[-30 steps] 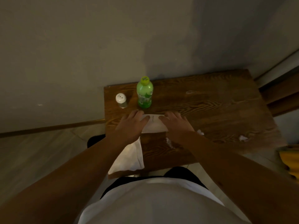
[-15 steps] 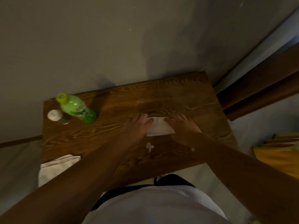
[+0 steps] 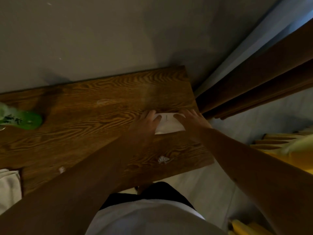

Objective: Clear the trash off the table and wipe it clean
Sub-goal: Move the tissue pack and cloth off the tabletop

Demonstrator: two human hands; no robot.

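Both hands lie flat on the surface, palms down and fingers spread, pressing a folded white wipe between them: the left hand covers its 9 o'clock end, the right hand its 3 o'clock end. Neither hand curls round the wipe; they pin it under their fingers near the surface's 3 o'clock edge.

Going from near to far: a crumpled scrap lies close to the near edge at about 5 o'clock from the wipe, and a smaller bit shows beside the left forearm toward 8 o'clock. A pale cloth hangs over the near corner at far 9 o'clock. Farther back, a green bottle lies at the 9 o'clock rim of the view. A faint ring mark sits on the wood toward 10 o'clock from the hands.

My reading is that wiping is under way but the job is far from done: the scraps and the bottle are not yet cleared, and the ring mark remains.

Against the picture half a second earlier, the hands and wipe have slid toward the surface's 3 o'clock end. The view has swung that way too, so the bottle has gone to the picture's edge and the white shaker beside it has left the view.
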